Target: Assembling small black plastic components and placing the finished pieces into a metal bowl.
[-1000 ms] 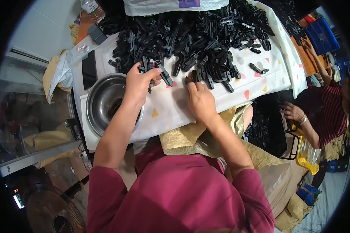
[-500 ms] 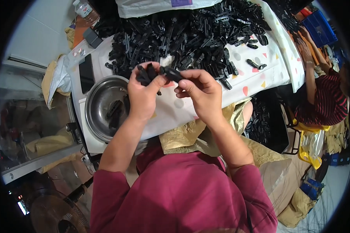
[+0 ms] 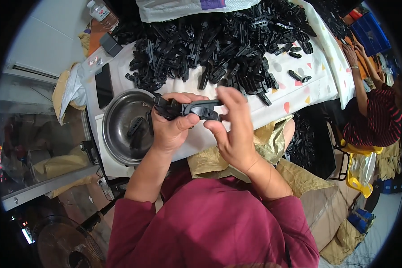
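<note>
Hands have lifted off the worktop (image 3: 295,96): left hand (image 3: 172,127) grips one black plastic clip piece (image 3: 167,107), right hand's (image 3: 234,129) fingers pinch its mate (image 3: 203,109), meeting near the steel bowl (image 3: 120,120), ready for joining.

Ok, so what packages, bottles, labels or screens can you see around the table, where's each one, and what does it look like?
White plastic bag: far edge of the table behind the heap of black parts, wide and crumpled, with a purple label patch.
Clear plastic bottle: far left corner, lying tilted, white cap, pale label band.
Phone: left side beside the steel bowl, flat black rectangle, screen dark.
Blue crates: far right, stacked.
</note>
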The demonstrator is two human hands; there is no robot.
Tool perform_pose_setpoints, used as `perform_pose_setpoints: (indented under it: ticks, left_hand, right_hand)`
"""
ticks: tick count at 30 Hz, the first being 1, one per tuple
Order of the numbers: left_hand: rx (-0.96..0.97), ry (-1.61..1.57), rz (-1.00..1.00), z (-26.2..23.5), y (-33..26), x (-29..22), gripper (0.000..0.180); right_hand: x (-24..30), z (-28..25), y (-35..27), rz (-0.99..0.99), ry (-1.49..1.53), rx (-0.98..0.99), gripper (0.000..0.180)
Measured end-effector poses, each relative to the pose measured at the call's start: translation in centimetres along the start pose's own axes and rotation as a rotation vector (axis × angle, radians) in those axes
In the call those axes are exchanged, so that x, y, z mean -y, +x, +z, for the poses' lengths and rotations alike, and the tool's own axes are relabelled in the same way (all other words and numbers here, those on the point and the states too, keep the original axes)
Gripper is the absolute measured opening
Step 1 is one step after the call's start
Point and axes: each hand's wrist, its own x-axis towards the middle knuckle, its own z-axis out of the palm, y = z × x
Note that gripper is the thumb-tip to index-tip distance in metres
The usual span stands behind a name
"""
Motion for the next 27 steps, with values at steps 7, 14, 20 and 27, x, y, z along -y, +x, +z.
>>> perform_pose_setpoints:
  ticks: [7,14,20,27]
  left_hand:
    - [0.08,-0.195,-0.128,-1.8,-0.8,-1.6,0.038]
    - [-0.484,0.904,-0.203,-9.4,-4.4,-6.6,0.043]
    - [-0.299,1.843,-0.368,-9.2,-3.6,-7.9,0.052]
    - [0.135,1.664,-0.122,-4.7,6.4,1.6,0.015]
  right_hand:
    - [0.7,0.4,-0.6,-0.1,-0.122,0.095,0.035]
    - [-2.9,1.6,-1.7,0.115,-0.164,0.466,0.058]
    - [-8.9,1.1,1.8,0.088,-0.682,0.289,0.031]
    - [-11.6,2.1,7.3,-0.173,-1.058,0.468,0.024]
